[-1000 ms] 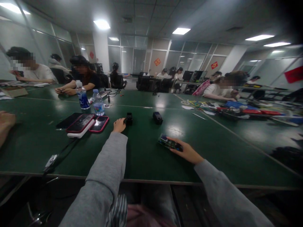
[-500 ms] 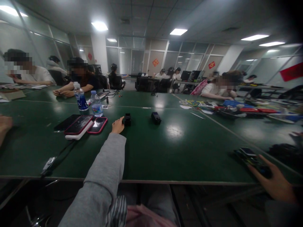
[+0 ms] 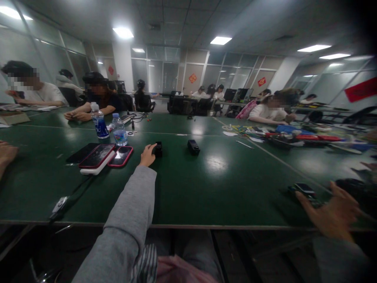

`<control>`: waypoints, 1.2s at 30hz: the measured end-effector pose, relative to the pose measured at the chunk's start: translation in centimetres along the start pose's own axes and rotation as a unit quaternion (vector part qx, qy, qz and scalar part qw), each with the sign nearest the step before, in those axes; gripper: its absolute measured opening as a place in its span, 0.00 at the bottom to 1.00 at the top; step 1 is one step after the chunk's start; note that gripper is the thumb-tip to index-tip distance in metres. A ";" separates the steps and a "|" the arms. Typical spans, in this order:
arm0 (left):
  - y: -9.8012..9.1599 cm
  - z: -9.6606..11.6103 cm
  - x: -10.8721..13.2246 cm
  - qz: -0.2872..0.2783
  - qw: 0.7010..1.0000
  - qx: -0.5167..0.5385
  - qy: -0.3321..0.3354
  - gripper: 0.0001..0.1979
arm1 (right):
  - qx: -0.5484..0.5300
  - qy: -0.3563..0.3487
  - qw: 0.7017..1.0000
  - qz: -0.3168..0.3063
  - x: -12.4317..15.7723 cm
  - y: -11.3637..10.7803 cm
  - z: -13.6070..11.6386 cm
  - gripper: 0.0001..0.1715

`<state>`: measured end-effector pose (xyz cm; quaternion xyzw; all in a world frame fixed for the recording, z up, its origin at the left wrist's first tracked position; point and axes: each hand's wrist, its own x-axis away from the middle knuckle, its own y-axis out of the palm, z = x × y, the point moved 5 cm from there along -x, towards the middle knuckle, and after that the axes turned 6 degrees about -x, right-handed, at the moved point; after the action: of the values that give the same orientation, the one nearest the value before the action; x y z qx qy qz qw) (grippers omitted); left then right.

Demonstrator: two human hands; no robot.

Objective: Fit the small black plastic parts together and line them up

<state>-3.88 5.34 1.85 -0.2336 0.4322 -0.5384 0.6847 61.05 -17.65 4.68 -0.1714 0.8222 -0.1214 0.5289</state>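
My left hand [image 3: 147, 155] reaches forward over the green table, fingers stretched out, fingertips at the left side of a small black device [image 3: 159, 149]. I cannot see any finger wrapped round it. To the right stands a second small black block-shaped device [image 3: 193, 147], touched by neither hand. My right hand [image 3: 331, 214] is at the far right, open, thumb and fingers spread. Just beyond its thumb is a small dark device with a glossy screen-like top [image 3: 305, 190], partly hidden by the thumb.
Left of my left arm lie phones [image 3: 97, 155], a pink-edged phone [image 3: 120, 156], a water bottle [image 3: 119, 131] and a blue-labelled bottle [image 3: 100, 122]. Cables and tools [image 3: 294, 135] are heaped at the back right. Another person's hand [image 3: 7, 155] rests at the left edge. Several people sit around.
My right hand has opened and drawn apart from the dark device it was around. My left fingertips have shifted slightly onto the black device, which stays in place.
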 end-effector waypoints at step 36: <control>2.4 5.8 1.9 -0.400 0.805 0.437 0.025 0.34 | -0.210 -0.062 0.830 -0.514 9.9 23.2 -37.1 0.54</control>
<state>2.43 3.43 2.28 -0.0484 0.0362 -0.9021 0.4272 19.84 0.08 2.87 -0.6831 0.5866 -0.1895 0.3916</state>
